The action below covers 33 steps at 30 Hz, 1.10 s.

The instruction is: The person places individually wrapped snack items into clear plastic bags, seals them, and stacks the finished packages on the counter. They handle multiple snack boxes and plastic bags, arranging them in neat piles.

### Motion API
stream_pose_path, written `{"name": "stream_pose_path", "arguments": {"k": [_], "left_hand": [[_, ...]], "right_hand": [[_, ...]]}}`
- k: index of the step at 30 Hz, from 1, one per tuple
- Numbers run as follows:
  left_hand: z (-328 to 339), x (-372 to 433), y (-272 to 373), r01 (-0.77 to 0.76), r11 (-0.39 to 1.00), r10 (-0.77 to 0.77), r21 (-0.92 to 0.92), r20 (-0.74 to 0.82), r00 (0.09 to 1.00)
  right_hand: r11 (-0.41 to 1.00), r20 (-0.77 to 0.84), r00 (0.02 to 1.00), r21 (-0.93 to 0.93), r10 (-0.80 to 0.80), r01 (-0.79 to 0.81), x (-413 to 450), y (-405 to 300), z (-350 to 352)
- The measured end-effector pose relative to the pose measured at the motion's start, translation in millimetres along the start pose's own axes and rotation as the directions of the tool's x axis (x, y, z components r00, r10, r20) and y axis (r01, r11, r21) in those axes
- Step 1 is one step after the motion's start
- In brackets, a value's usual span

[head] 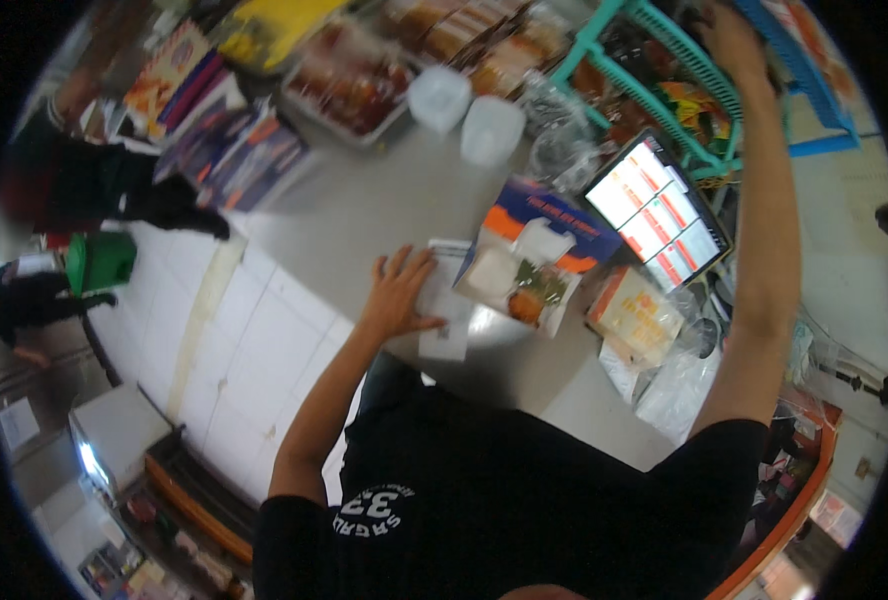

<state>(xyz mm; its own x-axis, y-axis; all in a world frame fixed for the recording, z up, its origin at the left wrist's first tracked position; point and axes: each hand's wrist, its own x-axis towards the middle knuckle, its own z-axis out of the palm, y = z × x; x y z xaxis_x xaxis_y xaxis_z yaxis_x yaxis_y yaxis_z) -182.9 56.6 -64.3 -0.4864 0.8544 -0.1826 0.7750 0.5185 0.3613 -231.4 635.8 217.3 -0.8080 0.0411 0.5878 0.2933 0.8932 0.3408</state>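
My left hand (402, 295) rests with spread fingers at the edge of a printed paper slip (446, 315) on the metal counter (324, 255). Just right of the slip stands an open cardboard meal box (556, 225), holding what looks like white rice, leafy greens and a brown fried piece. My right arm reaches far up to the top right, over a teal plastic basket (665, 49) of packets. My right hand (729, 37) is at the basket's far side, blurred, and what its fingers touch cannot be made out. A lit tablet (657, 214) leans below the basket.
Behind are two white translucent containers (438, 97), a tray of wrapped red food (350, 82) and stacked printed boxes (234, 157). A smaller carton (635, 315) and plastic bags (676, 390) lie right. A co-worker's dark sleeve (98, 176) is at left; another person stands farther off, near a green bin (101, 261).
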Motion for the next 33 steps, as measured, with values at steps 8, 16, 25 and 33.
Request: {"name": "stream_pose_path", "arguments": {"k": [8, 16, 25, 33], "left_hand": [[-6, 6, -20, -0.111, 0.993, 0.112, -0.031, 0.032, 0.993], [-11, 15, -36, -0.231, 0.97, 0.237, -0.073, 0.085, 0.968], [-8, 16, -42, -0.286, 0.956, 0.291, -0.069, 0.084, 0.953], [-16, 13, -41, -0.302, 0.952, 0.305, -0.044, 0.071, 0.95]], "right_hand": [[0.939, -0.107, 0.945, 0.193, 0.309, -0.285, -74, -140, -123], [0.884, 0.454, 0.871, 0.31, 0.186, -0.35, -236, -324, -141], [0.813, 0.696, 0.61, 0.064, 0.379, -0.578, -309, -494, -89], [0.664, 0.626, 0.49, -0.06, 0.607, -0.745, -330, -441, -121]]}}
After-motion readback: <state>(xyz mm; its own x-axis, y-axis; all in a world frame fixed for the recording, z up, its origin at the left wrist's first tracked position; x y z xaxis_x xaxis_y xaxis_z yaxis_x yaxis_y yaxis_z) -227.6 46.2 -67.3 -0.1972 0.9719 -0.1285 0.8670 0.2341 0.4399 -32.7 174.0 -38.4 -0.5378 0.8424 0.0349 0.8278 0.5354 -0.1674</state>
